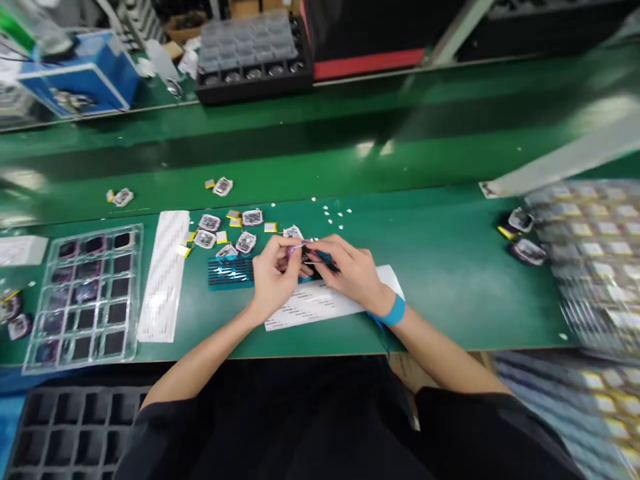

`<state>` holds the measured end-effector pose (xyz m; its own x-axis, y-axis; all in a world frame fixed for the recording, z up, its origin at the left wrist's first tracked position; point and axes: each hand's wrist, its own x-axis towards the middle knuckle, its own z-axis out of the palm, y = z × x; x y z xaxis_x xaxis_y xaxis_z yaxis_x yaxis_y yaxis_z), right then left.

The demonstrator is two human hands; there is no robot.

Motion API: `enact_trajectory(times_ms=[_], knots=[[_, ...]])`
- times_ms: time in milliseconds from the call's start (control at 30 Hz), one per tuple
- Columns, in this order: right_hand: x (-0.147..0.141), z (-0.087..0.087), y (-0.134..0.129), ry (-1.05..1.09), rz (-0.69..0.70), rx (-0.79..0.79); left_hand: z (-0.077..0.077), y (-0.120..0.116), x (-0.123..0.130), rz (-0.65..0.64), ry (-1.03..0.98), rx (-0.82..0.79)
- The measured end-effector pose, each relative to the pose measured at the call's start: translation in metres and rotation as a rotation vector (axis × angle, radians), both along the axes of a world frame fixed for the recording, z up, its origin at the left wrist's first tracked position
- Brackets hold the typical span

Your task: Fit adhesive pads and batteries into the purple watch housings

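My left hand and my right hand meet over the green bench. My left fingers pinch a small purplish part. In my right fingers is a thin dark tool, its tip close to that part; finer detail is blurred. A blue band circles my right wrist. Under my hands lie a blue striped strip and a white printed sheet. Several small white-rimmed devices with yellow pieces, such as one device, are scattered just left of my hands.
A clear compartment tray and a white printed strip lie at the left. Stacked trays and two devices are at the right. Across the back stand a blue box and a black tray. White bits dot the bench.
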<state>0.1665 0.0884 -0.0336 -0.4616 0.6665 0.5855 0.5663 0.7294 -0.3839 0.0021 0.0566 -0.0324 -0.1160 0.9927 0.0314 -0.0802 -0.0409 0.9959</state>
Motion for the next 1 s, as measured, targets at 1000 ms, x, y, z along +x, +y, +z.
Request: enact_trajectory(times_ms=[1000], knots=[[0.013, 0.006, 0.012, 0.147, -0.009, -0.105, 0.017, 0.002, -0.002, -0.274, 0.011, -0.180]])
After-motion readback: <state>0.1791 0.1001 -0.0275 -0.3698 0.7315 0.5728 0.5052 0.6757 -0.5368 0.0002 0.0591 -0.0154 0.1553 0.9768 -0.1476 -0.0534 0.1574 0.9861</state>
